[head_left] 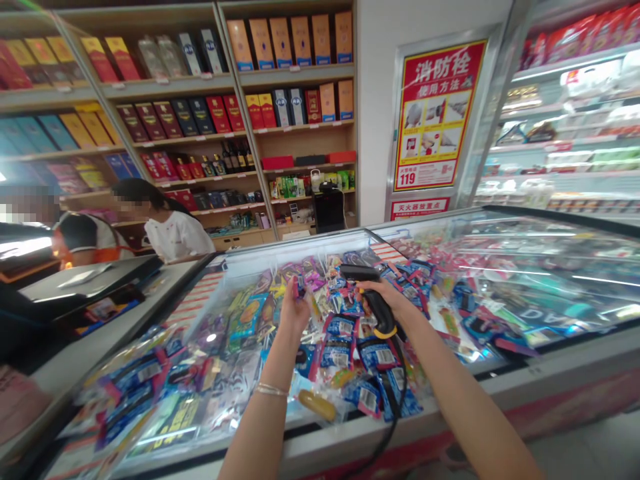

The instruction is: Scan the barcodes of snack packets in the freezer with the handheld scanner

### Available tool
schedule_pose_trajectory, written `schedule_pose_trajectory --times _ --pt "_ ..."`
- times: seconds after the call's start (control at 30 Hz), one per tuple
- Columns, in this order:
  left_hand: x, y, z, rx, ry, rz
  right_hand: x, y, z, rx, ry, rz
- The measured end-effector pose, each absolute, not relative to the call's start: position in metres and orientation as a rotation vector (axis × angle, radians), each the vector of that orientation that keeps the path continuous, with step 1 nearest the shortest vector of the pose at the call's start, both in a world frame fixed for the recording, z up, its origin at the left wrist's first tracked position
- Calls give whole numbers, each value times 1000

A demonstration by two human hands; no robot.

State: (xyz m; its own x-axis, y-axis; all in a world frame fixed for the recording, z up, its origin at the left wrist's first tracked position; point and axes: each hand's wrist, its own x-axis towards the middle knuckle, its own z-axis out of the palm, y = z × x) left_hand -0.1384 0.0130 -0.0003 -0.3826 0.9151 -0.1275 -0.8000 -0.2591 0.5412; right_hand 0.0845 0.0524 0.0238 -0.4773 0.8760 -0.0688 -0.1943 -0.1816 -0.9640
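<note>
Fingers (367, 285) of the right hand (393, 300) grip a barcode scanner (381, 312); the left hand's (296, 312) pinch a small packet (299, 288) above the freezer (500, 395). Scanning seems underway, calling for code and scanner to line up.

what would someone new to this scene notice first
The black handheld scanner in the right hand stands out, held over a heap of blue-and-pink packets on the glass-topped case, with the left hand raised beside it holding a small item. Behind, the bright red poster marked 119 hangs on the wall, right of shelves stacked with colourful boxes.
</note>
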Motion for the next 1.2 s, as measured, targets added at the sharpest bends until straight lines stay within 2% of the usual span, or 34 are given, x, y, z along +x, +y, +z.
schedule_pose_trajectory --times 0.17,0.6,1.2 --pt "-122 5 10 326 518 1787 80 46 29 -901 -1429 1685" --pt "-117 2 12 182 634 1581 79 38 32 -825 -1748 1589" --pt "-119 6 10 204 709 1504 78 37 33 -904 -1730 1568"
